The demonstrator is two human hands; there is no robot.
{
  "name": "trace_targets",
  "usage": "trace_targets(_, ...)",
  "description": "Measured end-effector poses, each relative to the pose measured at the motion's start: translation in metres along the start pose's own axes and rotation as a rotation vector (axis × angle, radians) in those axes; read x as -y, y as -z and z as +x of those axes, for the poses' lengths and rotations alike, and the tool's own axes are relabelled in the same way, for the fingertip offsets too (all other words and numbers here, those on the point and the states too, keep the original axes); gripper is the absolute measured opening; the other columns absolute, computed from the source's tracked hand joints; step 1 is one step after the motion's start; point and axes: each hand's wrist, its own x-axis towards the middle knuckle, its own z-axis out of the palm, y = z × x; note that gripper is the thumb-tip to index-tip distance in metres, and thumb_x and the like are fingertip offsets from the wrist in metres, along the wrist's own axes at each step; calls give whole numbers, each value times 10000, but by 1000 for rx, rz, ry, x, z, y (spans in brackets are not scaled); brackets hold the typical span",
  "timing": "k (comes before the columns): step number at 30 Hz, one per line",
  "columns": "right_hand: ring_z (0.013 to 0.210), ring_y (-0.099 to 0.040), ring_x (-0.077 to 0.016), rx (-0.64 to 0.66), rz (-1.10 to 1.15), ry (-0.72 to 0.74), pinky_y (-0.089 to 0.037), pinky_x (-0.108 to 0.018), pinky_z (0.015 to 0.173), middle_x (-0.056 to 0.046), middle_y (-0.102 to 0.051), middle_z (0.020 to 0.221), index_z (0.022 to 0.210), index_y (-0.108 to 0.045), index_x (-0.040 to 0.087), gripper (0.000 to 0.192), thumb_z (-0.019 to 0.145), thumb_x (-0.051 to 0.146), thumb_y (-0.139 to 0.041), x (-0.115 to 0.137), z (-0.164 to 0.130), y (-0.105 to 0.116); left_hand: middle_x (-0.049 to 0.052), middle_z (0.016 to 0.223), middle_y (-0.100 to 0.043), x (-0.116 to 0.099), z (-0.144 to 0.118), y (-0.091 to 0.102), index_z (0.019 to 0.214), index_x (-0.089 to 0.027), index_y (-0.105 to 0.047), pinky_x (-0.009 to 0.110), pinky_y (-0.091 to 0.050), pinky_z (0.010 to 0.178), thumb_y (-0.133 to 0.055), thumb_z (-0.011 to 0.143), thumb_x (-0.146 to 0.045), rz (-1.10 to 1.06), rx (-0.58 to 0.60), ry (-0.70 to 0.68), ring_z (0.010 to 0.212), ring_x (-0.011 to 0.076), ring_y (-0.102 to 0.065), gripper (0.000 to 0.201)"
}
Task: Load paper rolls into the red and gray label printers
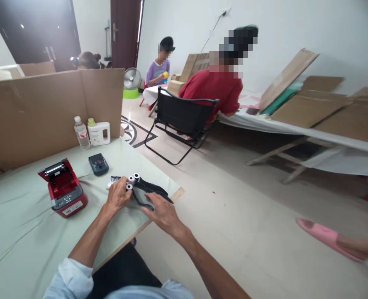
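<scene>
The left hand (118,195) lies on the table (22,232), and its fingers curl around one small white paper roll (129,187) at the near end of a little cluster. Two more white rolls (134,177) stand just behind it, touching each other. The grip of this hand is narrow, closed on the roll.

The right hand (162,214) is flat, fingers spread, and it presses on a black plastic bag (149,192) that lies beside the rolls. I cannot tell if it pinches the bag or only rests on it. The bag and the rolls are near the right edge of the table, close to the corner where the pale cloth ends and the wooden board shows.

To the left, well apart from the hands, a red printer (64,189) stands with its lid open. A small dark device (98,164) lies between the printer and the rolls, further back. A water bottle (82,133) and a white jug (99,132) stand at the far edge, against a cardboard wall (40,112).

Between the printer and the hands the cloth is bare. On the right of the table the floor (233,216) is open as far as a black folding chair (184,120), where a person in a red shirt (215,89) sits.
</scene>
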Motion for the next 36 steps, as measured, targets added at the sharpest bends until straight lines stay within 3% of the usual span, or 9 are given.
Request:
trace_targets(5,936,-759,-285,-5,289,39,-617,-403,811,-73,-782,986,978,-731,260,153,987,279,-580,5,-18,1,93,1089,-743,0,-33,23,1112,-215,-718,369,-542,968,-592,807,-83,-96,-14,-102,1007,246,-695,356)
trace_targets(10,948,-771,-258,-123,595,187,-640,-368,806,-72,-793,1008,998,-754,263,109,1003,259,-645,61,1,7,77,1058,-739,2,-76,87,1033,-212,-715,305,-574,823,-560,788,-53,-205,-120,-147,961,210,-690,330)
trace_targets(14,982,-774,-235,-164,707,420,-642,-378,897,-75,-802,1034,1032,-751,255,166,995,155,-626,122,34,-12,70,1061,-765,37,-104,144,996,-209,-711,333,-579,874,-579,775,-81,-108,-313,-29,973,219,-704,288)
trace_targets(18,1022,-769,-214,-152,682,636,-640,-349,920,-72,-800,1077,1092,-742,240,361,898,2,-553,166,67,-48,56,1054,-774,91,-123,178,1037,-209,-724,374,-584,913,-580,803,-161,5,-454,95,951,221,-706,279)
trace_targets(22,1053,-761,-222,-88,539,696,-629,-353,962,-63,-797,1096,1096,-739,232,519,750,-69,-496,184,80,-80,53,1055,-771,132,-128,185,992,-228,-737,413,-586,949,-588,768,-178,29,-466,186,1046,248,-692,273)
trace_targets(25,1025,-760,-230,-64,470,711,-627,-350,936,-58,-798,1068,1091,-729,232,538,713,-70,-494,185,81,-90,50,1071,-762,145,-125,182,986,-244,-744,423,-573,969,-596,754,-175,34,-418,216,1094,254,-666,284)
trace_targets(31,1035,-749,-238,-45,410,713,-606,-344,927,-67,-795,1081,1094,-721,233,513,725,-62,-521,182,87,-92,44,930,-722,146,-112,179,972,-220,-764,383,-550,935,-602,742,-178,90,-356,281,984,241,-653,285)
trace_targets(36,991,-742,-235,20,362,682,-591,-332,896,-63,-787,1036,1044,-719,237,461,742,-60,-537,184,97,-98,63,947,-750,143,-104,178,966,-219,-779,381,-551,929,-628,740,-158,149,-327,318,1079,284,-645,279)
